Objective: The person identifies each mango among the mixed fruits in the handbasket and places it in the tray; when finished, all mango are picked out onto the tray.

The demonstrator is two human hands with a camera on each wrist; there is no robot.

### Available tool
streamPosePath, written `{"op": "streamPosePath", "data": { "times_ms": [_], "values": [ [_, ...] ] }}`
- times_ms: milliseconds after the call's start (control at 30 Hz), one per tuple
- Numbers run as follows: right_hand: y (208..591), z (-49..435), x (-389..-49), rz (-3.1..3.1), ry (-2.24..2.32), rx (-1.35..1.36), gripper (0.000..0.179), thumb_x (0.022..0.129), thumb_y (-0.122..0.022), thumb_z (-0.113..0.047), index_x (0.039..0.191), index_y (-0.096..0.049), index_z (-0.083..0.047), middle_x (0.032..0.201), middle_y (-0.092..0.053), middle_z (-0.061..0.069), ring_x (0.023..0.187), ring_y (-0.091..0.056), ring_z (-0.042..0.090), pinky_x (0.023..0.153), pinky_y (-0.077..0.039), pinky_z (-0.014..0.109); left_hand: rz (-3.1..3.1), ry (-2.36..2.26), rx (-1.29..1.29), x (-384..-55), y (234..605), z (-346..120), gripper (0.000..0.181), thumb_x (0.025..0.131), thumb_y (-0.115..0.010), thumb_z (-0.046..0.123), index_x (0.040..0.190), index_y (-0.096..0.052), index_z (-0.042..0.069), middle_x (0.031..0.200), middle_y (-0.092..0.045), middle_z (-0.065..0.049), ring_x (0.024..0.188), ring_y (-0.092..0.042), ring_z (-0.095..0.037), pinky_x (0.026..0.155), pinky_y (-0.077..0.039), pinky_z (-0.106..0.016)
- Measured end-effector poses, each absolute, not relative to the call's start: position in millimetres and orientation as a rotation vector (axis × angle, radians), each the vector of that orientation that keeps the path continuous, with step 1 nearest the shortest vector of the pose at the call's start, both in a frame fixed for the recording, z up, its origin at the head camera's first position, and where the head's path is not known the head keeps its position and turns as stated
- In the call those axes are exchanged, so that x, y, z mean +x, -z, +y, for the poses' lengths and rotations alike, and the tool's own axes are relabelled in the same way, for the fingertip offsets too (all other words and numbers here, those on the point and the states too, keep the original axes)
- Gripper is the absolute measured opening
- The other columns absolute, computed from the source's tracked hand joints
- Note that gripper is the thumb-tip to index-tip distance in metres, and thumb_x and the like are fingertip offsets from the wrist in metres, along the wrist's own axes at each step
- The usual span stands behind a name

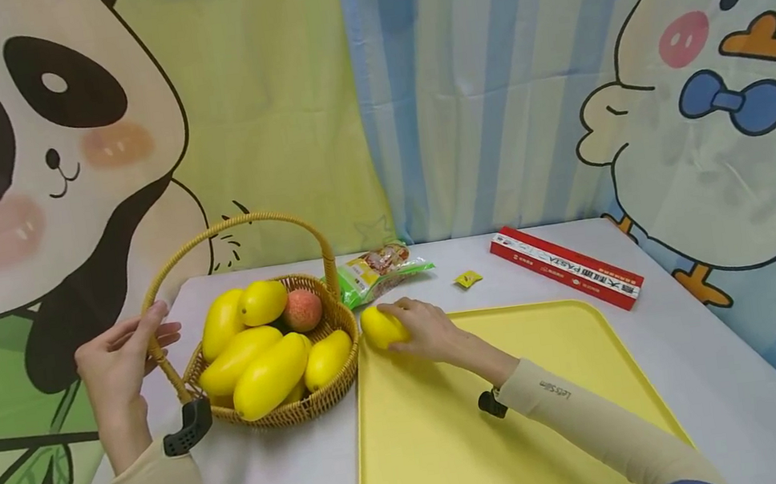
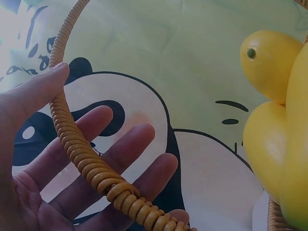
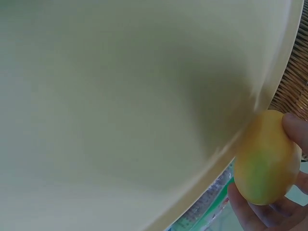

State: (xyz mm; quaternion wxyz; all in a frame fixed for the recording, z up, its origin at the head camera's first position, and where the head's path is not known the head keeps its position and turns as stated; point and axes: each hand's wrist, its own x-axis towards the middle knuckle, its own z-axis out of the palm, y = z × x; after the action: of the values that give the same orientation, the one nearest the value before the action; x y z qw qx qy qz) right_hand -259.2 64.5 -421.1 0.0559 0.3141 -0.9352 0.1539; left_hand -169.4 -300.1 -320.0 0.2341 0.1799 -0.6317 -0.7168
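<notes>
The right hand [image 1: 431,327] is grasping a yellow fruit [image 1: 380,327], a tray [image 1: 442,445] lying below. The left hand [image 1: 117,356], fingers loosely extended, is touching a handle [image 1: 240,220]; its basket [image 1: 337,389] is standing between both hands.

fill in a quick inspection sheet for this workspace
Surface: white table with a yellow tray on it.
Job's things: wicker basket left of the tray, holding yellow fruits and one reddish fruit; another yellow fruit at the tray's far left corner.
Clutter: plastic bag, small yellow packet and red box at the back of the table.
Grip: left hand holds the basket handle; right hand grips that separate fruit.
Cables: nothing seen.
Surroundings: panda-print cloth left, bird-print cloth right.
</notes>
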Motion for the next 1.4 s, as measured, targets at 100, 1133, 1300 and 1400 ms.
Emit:
{"op": "streamPosePath", "data": {
  "times_ms": [100, 1133, 1300, 1400],
  "values": [
    [422.4, 64.8, -259.7, -2.839, -0.474, 0.955, 0.065, 0.081, -0.077, -0.029, 0.137, -0.051, -0.01, 0.123, -0.059, 0.016, 0.105, -0.061, 0.031, 0.083, -0.054, 0.044, -1.734, 1.965, 0.488, -169.7, 320.5, -299.7, 0.015, 0.075, -0.083, 0.029, 0.078, -0.076, 0.015, 0.064, -0.072, 0.004, 0.055, -0.069, -0.009, 0.055, -0.054, -0.015],
    [429.1, 60.6, -264.0, -2.884, -0.459, 0.977, 0.067, 0.084, -0.074, -0.033, 0.14, -0.047, -0.009, 0.124, -0.058, 0.018, 0.1, -0.064, 0.031, 0.08, -0.055, 0.042, -1.753, 1.946, 0.524, -170.5, 319.6, -299.1, 0.019, 0.073, -0.083, 0.033, 0.08, -0.077, 0.016, 0.066, -0.072, 0.005, 0.056, -0.069, -0.008, 0.056, -0.053, -0.015],
    [428.7, 60.3, -264.2, -2.881, -0.449, 0.986, 0.068, 0.084, -0.074, -0.034, 0.14, -0.046, -0.009, 0.125, -0.058, 0.018, 0.1, -0.063, 0.031, 0.08, -0.055, 0.042, -1.754, 1.947, 0.529, -170.2, 319.7, -299.6, 0.02, 0.072, -0.084, 0.034, 0.081, -0.077, 0.017, 0.066, -0.072, 0.006, 0.056, -0.069, -0.008, 0.056, -0.053, -0.014],
    [427.8, 60.0, -263.5, -2.869, -0.441, 0.994, 0.069, 0.084, -0.074, -0.036, 0.141, -0.046, -0.01, 0.125, -0.058, 0.017, 0.099, -0.064, 0.03, 0.078, -0.055, 0.041, -1.754, 1.945, 0.527, -169.9, 319.6, -299.6, 0.019, 0.073, -0.083, 0.033, 0.08, -0.077, 0.017, 0.066, -0.072, 0.006, 0.056, -0.069, -0.007, 0.056, -0.053, -0.014]
  ]
}}
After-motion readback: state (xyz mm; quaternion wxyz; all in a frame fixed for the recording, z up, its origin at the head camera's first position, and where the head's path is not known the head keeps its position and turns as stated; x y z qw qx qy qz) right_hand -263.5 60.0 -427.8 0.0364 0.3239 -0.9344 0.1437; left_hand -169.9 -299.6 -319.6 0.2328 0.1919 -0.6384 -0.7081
